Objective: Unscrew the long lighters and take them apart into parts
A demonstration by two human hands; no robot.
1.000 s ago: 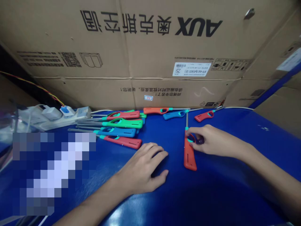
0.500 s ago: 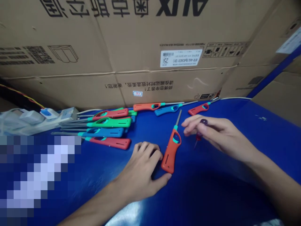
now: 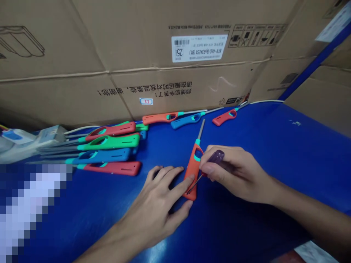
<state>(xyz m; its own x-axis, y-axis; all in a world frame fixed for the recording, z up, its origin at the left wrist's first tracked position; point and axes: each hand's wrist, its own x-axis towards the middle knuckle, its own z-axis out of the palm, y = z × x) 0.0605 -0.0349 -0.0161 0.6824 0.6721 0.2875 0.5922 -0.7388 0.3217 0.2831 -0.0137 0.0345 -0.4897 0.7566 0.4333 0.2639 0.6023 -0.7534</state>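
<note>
An orange-red stick lighter (image 3: 192,168) with a teal trigger and a metal nozzle lies on the blue table (image 3: 274,146), nozzle pointing away from me. My left hand (image 3: 159,204) lies flat beside it, fingers spread, with the index fingertip and thumb touching the lower end of its handle. My right hand (image 3: 233,171) is closed around a small screwdriver (image 3: 214,160) with a purple handle. Its thin shaft slants down to the lower part of the lighter's handle.
Several lighters in red, green and blue are piled at the left (image 3: 109,146). Three more lie along the foot of a large cardboard box (image 3: 164,54). A white power strip (image 3: 35,138) sits at far left. More cardboard stands at the right.
The lighter has slid a little toward me and my left fingers now rest on its handle end. My right hand came down and put the screwdriver's tip to the handle. The view tilted downward.
</note>
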